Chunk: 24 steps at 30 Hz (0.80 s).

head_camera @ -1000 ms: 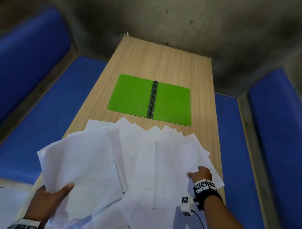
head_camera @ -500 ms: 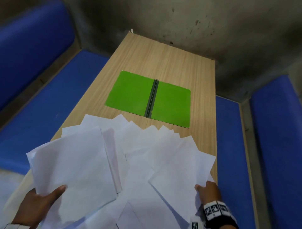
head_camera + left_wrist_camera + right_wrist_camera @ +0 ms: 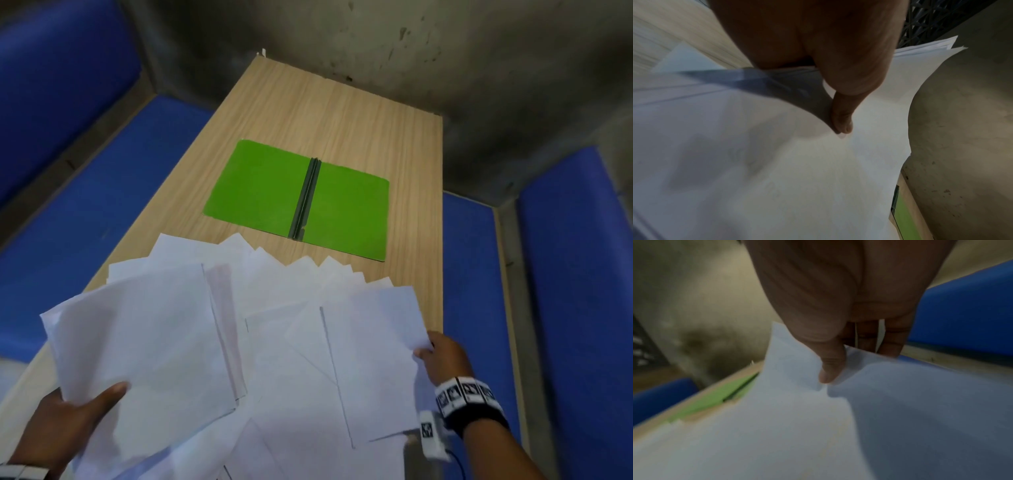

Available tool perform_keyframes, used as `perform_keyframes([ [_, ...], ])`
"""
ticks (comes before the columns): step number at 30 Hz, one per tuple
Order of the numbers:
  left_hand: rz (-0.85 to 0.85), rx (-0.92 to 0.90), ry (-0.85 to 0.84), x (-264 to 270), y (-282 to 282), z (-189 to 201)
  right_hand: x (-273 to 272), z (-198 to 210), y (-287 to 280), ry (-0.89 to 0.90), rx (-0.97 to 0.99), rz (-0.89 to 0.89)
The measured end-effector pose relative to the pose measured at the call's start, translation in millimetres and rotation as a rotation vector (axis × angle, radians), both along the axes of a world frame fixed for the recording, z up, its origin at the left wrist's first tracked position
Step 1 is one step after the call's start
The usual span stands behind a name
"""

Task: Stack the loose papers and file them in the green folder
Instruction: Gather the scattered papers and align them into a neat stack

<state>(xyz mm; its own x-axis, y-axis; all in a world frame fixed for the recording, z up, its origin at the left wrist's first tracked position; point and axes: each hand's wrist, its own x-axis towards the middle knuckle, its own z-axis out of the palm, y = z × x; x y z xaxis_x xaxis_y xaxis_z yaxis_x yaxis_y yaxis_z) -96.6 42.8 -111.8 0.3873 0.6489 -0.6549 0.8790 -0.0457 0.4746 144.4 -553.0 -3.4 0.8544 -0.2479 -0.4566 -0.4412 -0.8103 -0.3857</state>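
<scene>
Several white loose papers (image 3: pixel 274 308) lie fanned over the near half of the wooden table. My left hand (image 3: pixel 72 416) grips a small stack of sheets (image 3: pixel 144 346) at its near edge, thumb on top, lifted over the table's left side; the left wrist view shows the thumb (image 3: pixel 842 120) pressed on that stack (image 3: pixel 797 170). My right hand (image 3: pixel 442 356) pinches the right edge of a sheet (image 3: pixel 370 359) near the table's right edge; its thumb (image 3: pixel 830 366) presses on the paper (image 3: pixel 797 426). The green folder (image 3: pixel 301 202) lies open and flat beyond the papers, dark spine in the middle.
The wooden table (image 3: pixel 335 113) is narrow and runs away from me to a grey concrete wall (image 3: pixel 445 51). Blue padded benches flank it on the left (image 3: pixel 102 192) and right (image 3: pixel 565 274). Bare wood shows around and beyond the folder.
My right hand has moved up and away along the table's right edge, lifting its sheet's edge. The left hand keeps holding its stack, slightly nearer the middle.
</scene>
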Motion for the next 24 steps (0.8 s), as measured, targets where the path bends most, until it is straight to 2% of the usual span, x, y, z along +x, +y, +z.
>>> perform_keyframes([
  [3, -0.017, 0.022, 0.013, 25, -41, 61, 28, -25, 11, 0.103, -0.120, 0.095],
  [8, 0.008, 0.014, -0.003, 40, -74, 110, 43, -39, 38, 0.174, -0.257, 0.084],
  [15, -0.004, 0.022, -0.062, 36, -84, 123, 56, -39, 36, 0.245, -0.299, 0.069],
  [19, 0.006, 0.026, -0.057, 34, -83, 116, 52, -40, 35, 0.157, -0.192, -0.048],
  [24, -0.006, 0.037, -0.070, 33, -80, 112, 45, -37, 32, 0.113, -0.092, -0.044],
])
